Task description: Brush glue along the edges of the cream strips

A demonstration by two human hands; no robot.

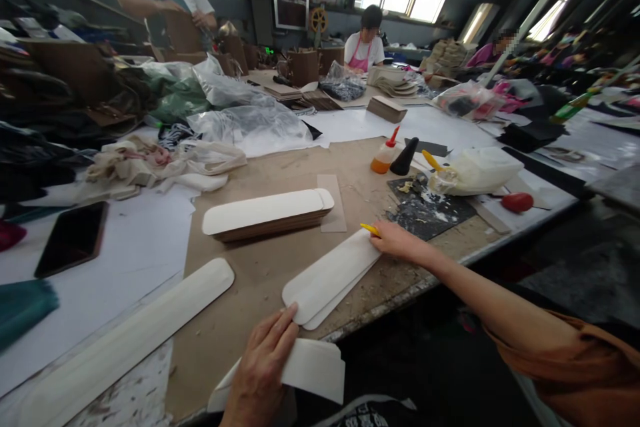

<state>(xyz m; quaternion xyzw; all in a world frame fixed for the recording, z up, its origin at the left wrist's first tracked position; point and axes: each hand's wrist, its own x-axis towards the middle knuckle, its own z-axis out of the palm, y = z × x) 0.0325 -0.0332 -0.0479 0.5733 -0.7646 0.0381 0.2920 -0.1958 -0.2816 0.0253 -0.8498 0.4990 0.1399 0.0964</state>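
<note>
My left hand (267, 360) is closed around a few loose white strips (317, 373) at the table's front edge, its palm hiding their middle. Its fingertips also touch the near end of a round-cornered white strip (327, 267), which lies fanned over another one. At that strip's far end, my right hand (393, 240) grips a small yellow spreader (370, 229), whose tip sticks out to the left; the rest is hidden by the fingers. Behind them lies a neat stack of white-topped, brown-edged strips (267, 210). A long white strip (150, 327) stretches across the left.
A black board (430, 210) smeared with white paste lies right. Near it stand a red-tipped bottle (385, 155), a black cone (405, 157) and a tipped white container (483, 170). A phone (73, 240) lies left, with plastic bags (250, 113) behind. Co-workers are at the back.
</note>
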